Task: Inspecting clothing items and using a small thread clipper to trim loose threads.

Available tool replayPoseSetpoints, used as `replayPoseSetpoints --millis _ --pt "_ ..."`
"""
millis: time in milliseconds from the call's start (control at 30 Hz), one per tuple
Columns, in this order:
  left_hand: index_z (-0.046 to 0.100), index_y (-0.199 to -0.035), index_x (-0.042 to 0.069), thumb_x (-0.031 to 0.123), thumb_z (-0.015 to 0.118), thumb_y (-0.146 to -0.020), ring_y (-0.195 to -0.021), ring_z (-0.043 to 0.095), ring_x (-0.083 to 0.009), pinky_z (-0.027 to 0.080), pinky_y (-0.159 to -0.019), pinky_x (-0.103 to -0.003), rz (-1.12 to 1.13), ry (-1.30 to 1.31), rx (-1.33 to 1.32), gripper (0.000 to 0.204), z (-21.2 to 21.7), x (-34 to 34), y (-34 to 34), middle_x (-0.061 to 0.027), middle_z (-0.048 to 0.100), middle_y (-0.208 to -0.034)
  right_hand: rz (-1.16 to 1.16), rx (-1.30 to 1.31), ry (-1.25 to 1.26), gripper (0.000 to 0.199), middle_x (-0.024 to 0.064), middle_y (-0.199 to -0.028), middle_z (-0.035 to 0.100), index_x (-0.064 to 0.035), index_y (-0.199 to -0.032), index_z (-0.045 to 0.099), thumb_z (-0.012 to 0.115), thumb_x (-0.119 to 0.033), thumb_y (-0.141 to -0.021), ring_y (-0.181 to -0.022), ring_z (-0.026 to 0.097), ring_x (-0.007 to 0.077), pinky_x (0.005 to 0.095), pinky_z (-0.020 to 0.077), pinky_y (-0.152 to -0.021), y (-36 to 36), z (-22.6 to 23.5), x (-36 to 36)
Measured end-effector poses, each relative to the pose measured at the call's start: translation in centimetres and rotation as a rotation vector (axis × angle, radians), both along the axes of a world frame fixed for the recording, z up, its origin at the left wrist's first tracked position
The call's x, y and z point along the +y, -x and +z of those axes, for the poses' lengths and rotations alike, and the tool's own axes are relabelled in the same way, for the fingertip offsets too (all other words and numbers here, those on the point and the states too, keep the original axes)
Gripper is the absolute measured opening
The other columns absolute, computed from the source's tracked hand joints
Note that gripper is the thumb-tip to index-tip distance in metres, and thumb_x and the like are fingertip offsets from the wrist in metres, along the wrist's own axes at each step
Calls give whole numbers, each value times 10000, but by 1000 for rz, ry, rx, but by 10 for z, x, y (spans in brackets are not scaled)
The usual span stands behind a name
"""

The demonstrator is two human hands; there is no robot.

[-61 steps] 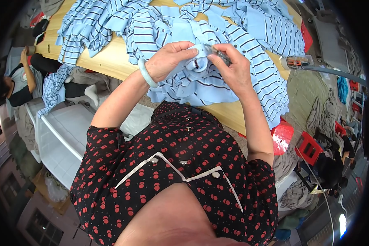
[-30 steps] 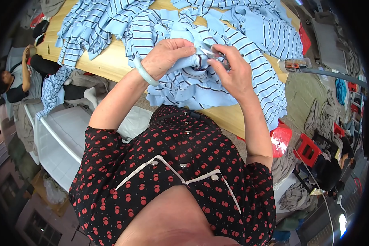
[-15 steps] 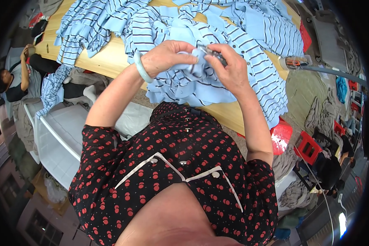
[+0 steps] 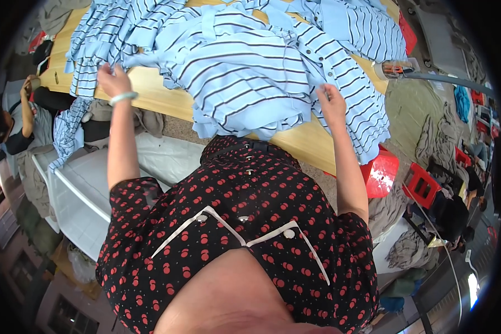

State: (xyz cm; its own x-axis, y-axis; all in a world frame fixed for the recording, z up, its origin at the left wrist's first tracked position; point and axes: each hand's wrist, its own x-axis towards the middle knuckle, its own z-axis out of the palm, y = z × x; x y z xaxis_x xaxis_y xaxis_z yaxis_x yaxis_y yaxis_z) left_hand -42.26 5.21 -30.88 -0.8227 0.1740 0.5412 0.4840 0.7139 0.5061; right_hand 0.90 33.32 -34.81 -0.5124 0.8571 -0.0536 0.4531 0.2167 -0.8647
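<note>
A light-blue knit shirt with dark and white stripes point(image 4: 245, 72) lies spread across the wooden table point(image 4: 156, 89) in front of me. My left hand point(image 4: 115, 82), with a pale bangle at the wrist, is at the left beside the end of a sleeve point(image 4: 142, 60). Its thumb and fingers are apart, and I see no cloth gripped between them. At the shirt's right edge, my right hand point(image 4: 332, 104) is closed. A small dark part of the thread snips point(image 4: 325, 94) shows between its fingers; the palm hides the rest.
More striped shirts point(image 4: 94, 47) lie heaped at the left, and others point(image 4: 356, 33) at the far right. A clear container of small items point(image 4: 395, 69) stands by the right table edge. Below are a red stool point(image 4: 381, 173) and a white-framed bin point(image 4: 83, 183). Another person point(image 4: 25, 117) sits at left.
The bunched cloth between my hands has been let go and spread flat over the table. My left hand has swung far left; my right hand has moved slightly right and lower.
</note>
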Motion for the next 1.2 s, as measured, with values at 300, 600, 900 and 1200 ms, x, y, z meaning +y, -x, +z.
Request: replayPoseSetpoints --millis 300,600,900,1200 --pt "505 -910 29 246 689 -617 -737 496 -287 420 -643 -351 -1011 257 -327 409 -12 51 -259 -127 479 -831 506 -108 -258 364 74 -1067 462 -114 -1006 464 582 -146 -664 -866 529 282 359 444 -690 12 14 -85" --pt "427 -1027 5 104 650 -548 -871 453 -345 392 -759 -385 -640 223 -279 537 -22 66 -300 -182 436 -964 747 -42 -199 143 100 -738 541 -61 -758 543 630 -109 -655 -701 538 278 333 424 -574 23 23 -60" --pt "522 -886 21 67 531 -719 -767 538 -208 420 -686 -301 -335 -497 -580 174 7 57 -288 -127 558 -814 493 29 209 185 18 -786 562 -5 -854 547 630 -61 -698 -622 465 69 193 376 -545 -3 113 -33" --pt "525 -815 16 46 562 -722 -651 531 -88 431 -571 -241 -572 -318 -571 104 94 91 -346 -34 572 -706 615 398 -175 565 69 -1062 514 -53 -1147 417 639 -34 -628 -663 521 138 240 421 -575 4 123 -89"
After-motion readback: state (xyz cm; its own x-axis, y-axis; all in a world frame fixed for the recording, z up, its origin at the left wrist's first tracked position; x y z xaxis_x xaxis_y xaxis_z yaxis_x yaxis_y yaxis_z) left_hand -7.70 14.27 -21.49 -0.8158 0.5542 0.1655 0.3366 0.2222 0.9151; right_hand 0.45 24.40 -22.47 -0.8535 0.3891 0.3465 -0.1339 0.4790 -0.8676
